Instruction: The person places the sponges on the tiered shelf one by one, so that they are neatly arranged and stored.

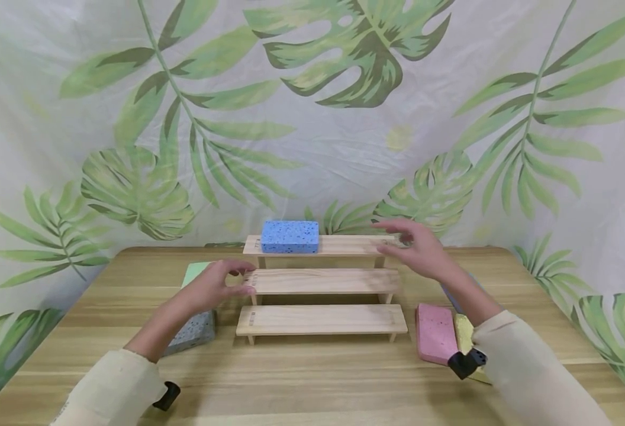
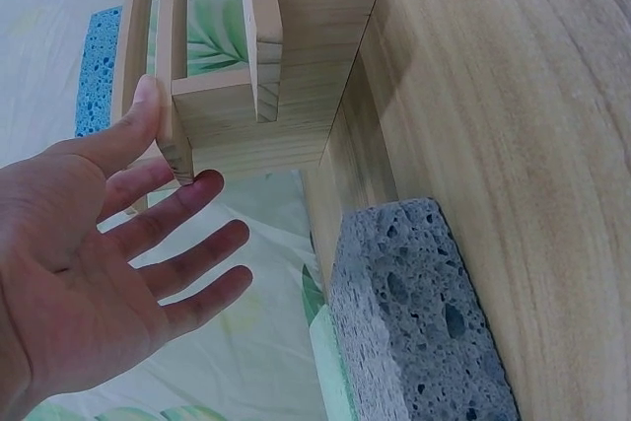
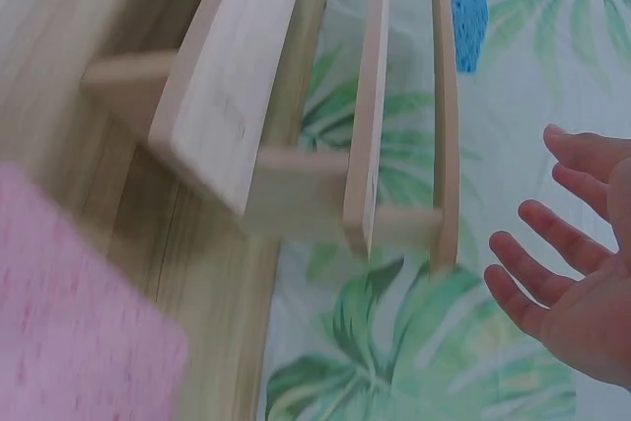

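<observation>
A three-tier wooden shelf point(image 1: 323, 319) stands on the table, its steps rising toward the back. My left hand point(image 1: 213, 284) is at the left end of the middle step, thumb at the front edge and index finger at the back edge, pinching the board; the other fingers point(image 2: 202, 263) spread loosely. A speckled blue sponge point(image 1: 290, 238) lies on the left part of the top step. My right hand point(image 1: 416, 245) hovers by the top step's right end, fingers loosely bent, apart from the wood and holding nothing in the right wrist view.
Left of the shelf lie a grey sponge point(image 1: 197, 330) and a light green one point(image 1: 194, 272), partly behind my left arm. To the right are a pink sponge point(image 1: 436, 333), a yellow one point(image 1: 464, 331) and a bluish block point(image 1: 451, 300), partly hidden by my right arm. A leaf-patterned cloth point(image 1: 334, 160) hangs behind.
</observation>
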`<state>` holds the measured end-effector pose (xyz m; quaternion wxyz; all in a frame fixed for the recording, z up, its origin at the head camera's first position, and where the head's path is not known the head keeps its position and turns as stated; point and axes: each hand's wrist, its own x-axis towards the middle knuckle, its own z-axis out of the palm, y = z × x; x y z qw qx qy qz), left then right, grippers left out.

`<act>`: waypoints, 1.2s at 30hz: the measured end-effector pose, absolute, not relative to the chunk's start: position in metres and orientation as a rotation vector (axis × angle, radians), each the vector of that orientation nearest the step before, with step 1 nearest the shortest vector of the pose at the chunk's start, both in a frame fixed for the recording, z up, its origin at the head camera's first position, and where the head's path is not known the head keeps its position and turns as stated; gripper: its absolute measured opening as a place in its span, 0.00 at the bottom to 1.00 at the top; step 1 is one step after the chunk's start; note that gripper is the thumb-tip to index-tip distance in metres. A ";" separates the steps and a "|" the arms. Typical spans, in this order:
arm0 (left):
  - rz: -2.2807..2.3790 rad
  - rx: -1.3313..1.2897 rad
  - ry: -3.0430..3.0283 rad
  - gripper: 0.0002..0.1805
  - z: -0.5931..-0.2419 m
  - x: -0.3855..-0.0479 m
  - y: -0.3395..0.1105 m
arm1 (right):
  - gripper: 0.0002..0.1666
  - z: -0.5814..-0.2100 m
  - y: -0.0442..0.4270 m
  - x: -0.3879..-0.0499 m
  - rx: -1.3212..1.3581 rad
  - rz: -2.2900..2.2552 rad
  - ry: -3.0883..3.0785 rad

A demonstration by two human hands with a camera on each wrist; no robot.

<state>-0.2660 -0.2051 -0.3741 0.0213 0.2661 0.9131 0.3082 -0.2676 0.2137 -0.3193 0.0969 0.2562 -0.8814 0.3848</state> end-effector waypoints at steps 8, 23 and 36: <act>0.958 0.818 2.814 0.28 -0.374 -0.265 -0.204 | 0.23 -0.325 0.245 -0.262 0.672 1.083 -2.644; 0.948 0.813 2.807 0.28 -0.370 -0.263 -0.202 | 0.25 -0.354 0.286 -0.251 0.575 1.049 -2.732; 0.973 0.799 2.793 0.28 -0.374 -0.265 -0.203 | 0.25 -0.382 0.325 -0.247 0.473 0.930 -2.808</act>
